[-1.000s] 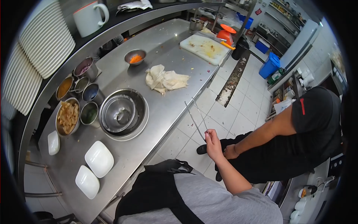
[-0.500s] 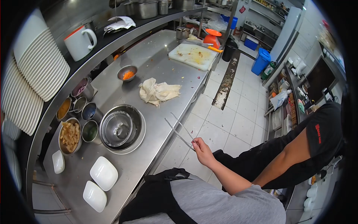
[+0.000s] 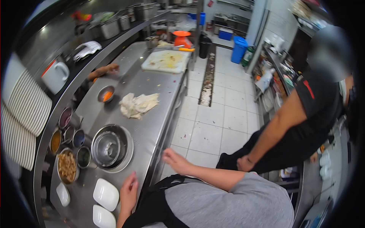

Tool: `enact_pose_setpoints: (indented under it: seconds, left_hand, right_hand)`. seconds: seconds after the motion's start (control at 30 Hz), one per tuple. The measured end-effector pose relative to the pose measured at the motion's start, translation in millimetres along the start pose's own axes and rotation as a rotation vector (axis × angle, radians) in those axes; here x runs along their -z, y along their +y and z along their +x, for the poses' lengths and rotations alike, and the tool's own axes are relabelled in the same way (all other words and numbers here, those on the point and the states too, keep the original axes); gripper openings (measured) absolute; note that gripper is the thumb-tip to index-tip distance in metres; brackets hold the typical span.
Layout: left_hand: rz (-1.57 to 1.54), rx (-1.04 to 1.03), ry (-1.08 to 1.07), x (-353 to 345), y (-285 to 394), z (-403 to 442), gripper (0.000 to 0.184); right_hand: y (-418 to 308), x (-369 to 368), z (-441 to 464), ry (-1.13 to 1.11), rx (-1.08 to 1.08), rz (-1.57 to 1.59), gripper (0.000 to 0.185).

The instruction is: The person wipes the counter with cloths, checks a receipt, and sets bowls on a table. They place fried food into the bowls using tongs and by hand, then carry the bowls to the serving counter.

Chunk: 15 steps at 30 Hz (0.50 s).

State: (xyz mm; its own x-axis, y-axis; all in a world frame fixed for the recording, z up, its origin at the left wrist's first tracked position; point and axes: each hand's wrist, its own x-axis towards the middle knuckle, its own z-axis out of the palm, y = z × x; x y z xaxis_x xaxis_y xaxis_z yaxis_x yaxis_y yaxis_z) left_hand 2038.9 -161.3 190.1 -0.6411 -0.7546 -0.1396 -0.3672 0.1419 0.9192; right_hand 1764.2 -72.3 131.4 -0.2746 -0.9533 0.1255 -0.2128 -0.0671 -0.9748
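My left hand (image 3: 129, 187) is at the counter's near edge, fingers loosely raised and slightly bent, with nothing seen in it. It is nearest to two white square dishes, the upper one (image 3: 106, 194) and the lower one (image 3: 103, 217). My right hand (image 3: 177, 161) is out past the counter edge, in front of my body. Its fingers look half curled and somewhat blurred, and no tongs show in it. Nested metal bowls (image 3: 107, 148) sit on the counter beyond my left hand. A crumpled cream cloth (image 3: 138, 105) lies farther along.
Another person's hand (image 3: 111, 68) reaches over the counter's far side, near a small bowl of orange shreds (image 3: 105, 94). A co-worker in black (image 3: 300, 110) stands at right. Stacked plates (image 3: 28, 98) and a mug (image 3: 55, 76) are on the shelf. A cutting board (image 3: 166, 62) lies at the far end.
The tongs that were in my right hand are out of sight. My left hand has come into view. Another person's hand has appeared across the counter, and the co-worker at right stands more upright.
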Motion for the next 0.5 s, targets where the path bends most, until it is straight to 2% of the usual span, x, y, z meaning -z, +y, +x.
enact_pose_setpoints:
  seconds: [0.03,0.07,0.13,0.17,0.2,0.27,0.3,0.33,0.4,0.43,0.5]
  left_hand:
    - [-0.205,-0.037,0.092,-17.4,18.3,20.2,0.043]
    - [-0.199,-0.051,0.056,-24.3,29.3,34.6,0.043]
    - [-0.674,-0.038,0.066,-36.9,47.2,57.1,0.027]
    - [-0.718,-0.047,0.091,-45.1,64.6,58.0,0.014]
    - [-0.713,-0.038,0.073,-49.7,66.6,59.2,0.014]
    - [-0.771,-0.106,-0.016,-59.1,66.7,59.1,0.011]
    - [-0.761,-0.07,0.018,-69.1,78.8,55.4,0.011]
    - [-0.762,-0.058,0.007,-76.6,75.5,56.2,0.011]
    - [-0.702,-0.08,-0.061,-89.9,66.5,58.9,0.011]
    - [-0.584,-0.055,-0.096,-96.4,65.5,57.5,0.011]
    - [-0.621,-0.019,-0.156,-110.8,65.9,61.9,0.01]
  right_hand:
    - [-8.3,-6.0,0.7,-0.041,-0.006,0.022,0.022]
    - [-20.5,-9.3,-1.1,-0.086,-0.01,0.046,0.023]
    - [-42.9,-3.2,-5.0,-0.1,-0.027,0.035,0.023]
    - [-47.0,-1.0,-6.4,-0.153,-0.045,0.031,0.024]
    - [-38.5,-0.6,-7.8,-0.135,-0.055,0.035,0.024]
    - [-14.9,1.7,-12.0,-0.176,-0.258,0.471,0.025]
    - [-7.3,4.3,-16.2,-0.161,-0.392,0.585,0.021]
    - [-0.1,10.9,-19.9,-0.149,-0.402,0.589,0.021]
    - [-3.3,34.7,-24.3,0.078,-0.685,0.795,0.019]
    - [23.2,46.2,-26.7,0.139,-0.697,0.894,0.017]
    - [33.3,63.2,-34.1,0.148,-0.728,0.892,0.016]
